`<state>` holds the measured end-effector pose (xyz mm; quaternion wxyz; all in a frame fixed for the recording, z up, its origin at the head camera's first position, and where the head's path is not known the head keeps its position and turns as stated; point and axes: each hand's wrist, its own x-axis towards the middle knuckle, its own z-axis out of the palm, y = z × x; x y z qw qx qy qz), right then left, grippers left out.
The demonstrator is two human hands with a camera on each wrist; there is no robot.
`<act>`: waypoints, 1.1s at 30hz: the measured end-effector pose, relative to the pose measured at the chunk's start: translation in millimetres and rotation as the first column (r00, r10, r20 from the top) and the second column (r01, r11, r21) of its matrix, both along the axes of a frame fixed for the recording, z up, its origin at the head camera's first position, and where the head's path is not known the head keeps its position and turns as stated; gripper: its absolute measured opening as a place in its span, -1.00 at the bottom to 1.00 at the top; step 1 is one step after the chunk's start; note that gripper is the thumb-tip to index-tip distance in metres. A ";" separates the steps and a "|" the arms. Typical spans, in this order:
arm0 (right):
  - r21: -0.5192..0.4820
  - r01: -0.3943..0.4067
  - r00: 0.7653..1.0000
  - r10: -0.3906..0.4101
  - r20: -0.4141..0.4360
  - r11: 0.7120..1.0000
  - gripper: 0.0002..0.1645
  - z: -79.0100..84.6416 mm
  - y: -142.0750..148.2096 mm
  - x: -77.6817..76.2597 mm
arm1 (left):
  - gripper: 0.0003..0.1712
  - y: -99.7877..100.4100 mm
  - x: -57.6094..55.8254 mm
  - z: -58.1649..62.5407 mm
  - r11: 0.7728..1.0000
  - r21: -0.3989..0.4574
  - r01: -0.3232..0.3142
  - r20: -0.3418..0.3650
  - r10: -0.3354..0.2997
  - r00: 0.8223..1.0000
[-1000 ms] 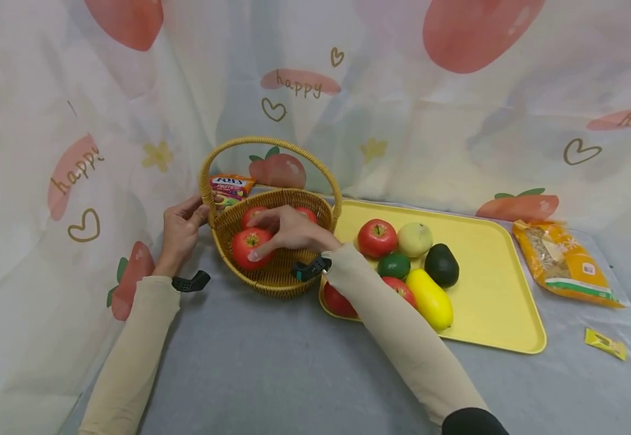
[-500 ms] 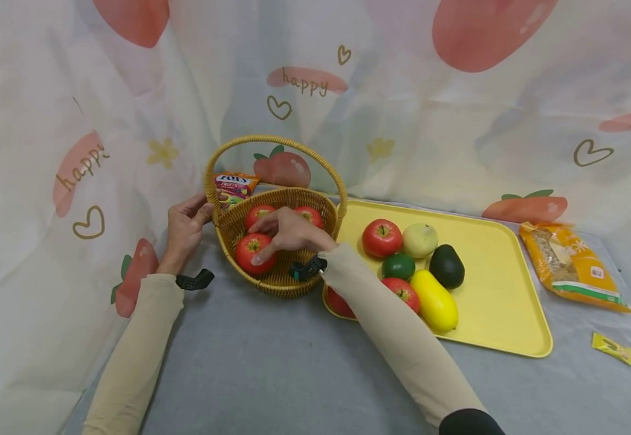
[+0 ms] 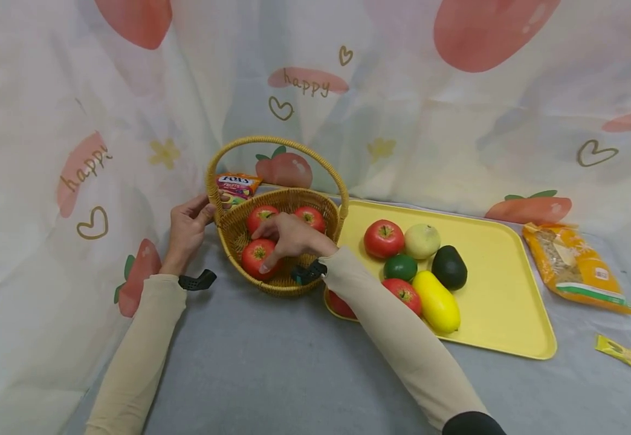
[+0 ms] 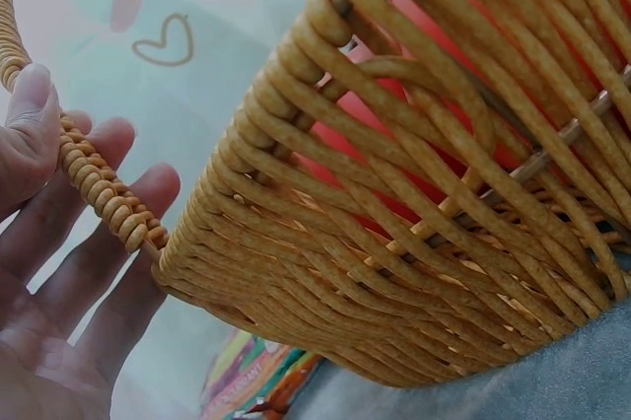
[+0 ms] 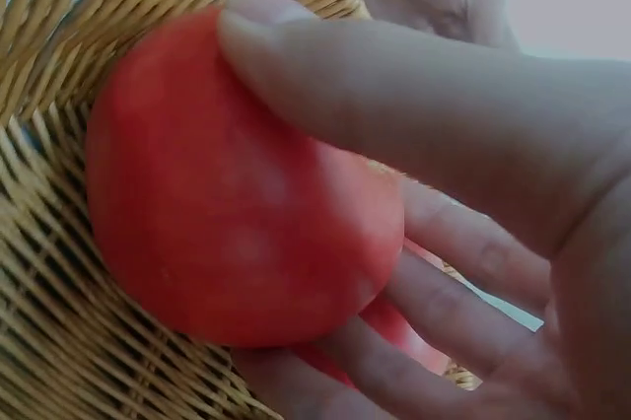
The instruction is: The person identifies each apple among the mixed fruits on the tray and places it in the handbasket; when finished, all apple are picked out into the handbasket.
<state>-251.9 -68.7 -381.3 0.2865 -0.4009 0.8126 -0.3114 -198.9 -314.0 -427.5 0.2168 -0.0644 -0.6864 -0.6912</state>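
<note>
In the head view my left hand (image 3: pixel 187 232) pinches the left end of the handle (image 3: pixel 277 139) of a woven wicker basket (image 3: pixel 288 290). Thumb and fingertips meet around that handle (image 4: pixel 99 188) in the left wrist view. Inside the basket, my right hand (image 3: pixel 296 234) holds a red apple (image 3: pixel 258 257). The right wrist view shows its thumb over this apple (image 5: pixel 227 203) and the fingers around the far side. Behind it in the basket sit two more red apples, a left one (image 3: pixel 261 216) and a right one (image 3: pixel 311 219), the latter partly hidden by the hand.
Right of the basket, a yellow tray (image 3: pixel 503 290) bears red apples (image 3: pixel 384 238), a pale round fruit (image 3: pixel 422 241), a small green fruit (image 3: pixel 400 266), an avocado (image 3: pixel 449 267) and a yellow fruit (image 3: pixel 436 302). Orange bag (image 3: pixel 576 266), small yellow packet (image 3: pixel 617 350) and candy bag (image 3: pixel 236 187) lie around.
My right hand has lowered the apple a little further into the basket, toward its front. The left hand stays on the handle. The head view has shifted slightly.
</note>
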 end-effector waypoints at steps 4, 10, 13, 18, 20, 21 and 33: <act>-0.002 -0.023 1.000 0.023 -0.011 1.000 -0.23 1.5 1.6 0.9 | -0.64 -1.6 0.2 -0.2 1.000 -0.021 -0.013 0.012 0.014 1.000; -0.005 -0.043 0.999 0.043 0.016 0.999 -0.20 4.7 7.0 3.8 | -0.63 0.8 0.6 -1.2 1.000 -0.004 -0.030 0.005 0.030 1.000; 0.010 -0.025 1.000 0.025 -0.001 1.000 -0.19 5.4 8.4 3.7 | -0.62 2.1 0.0 -1.4 1.000 0.003 -0.017 -0.001 0.017 1.000; 0.003 0.021 0.999 -0.021 -0.030 1.000 -0.23 5.5 8.5 2.6 | -0.64 2.7 -0.6 -2.1 1.000 0.007 -0.025 -0.032 0.025 0.999; 0.002 0.032 0.999 -0.032 -0.037 0.999 -0.24 4.3 8.4 1.8 | -0.64 2.2 -0.7 -2.2 1.000 0.006 -0.031 -0.039 0.031 0.999; 0.005 0.033 0.999 -0.032 -0.044 0.999 -0.24 3.4 8.6 1.5 | -0.64 1.9 -0.7 -2.5 1.000 0.010 -0.027 -0.041 0.027 0.999; 0.011 0.077 0.992 -0.075 -0.100 0.997 -0.29 -0.5 8.7 0.1 | -0.65 2.3 -0.3 -3.8 1.000 -0.001 -0.029 -0.040 0.029 0.999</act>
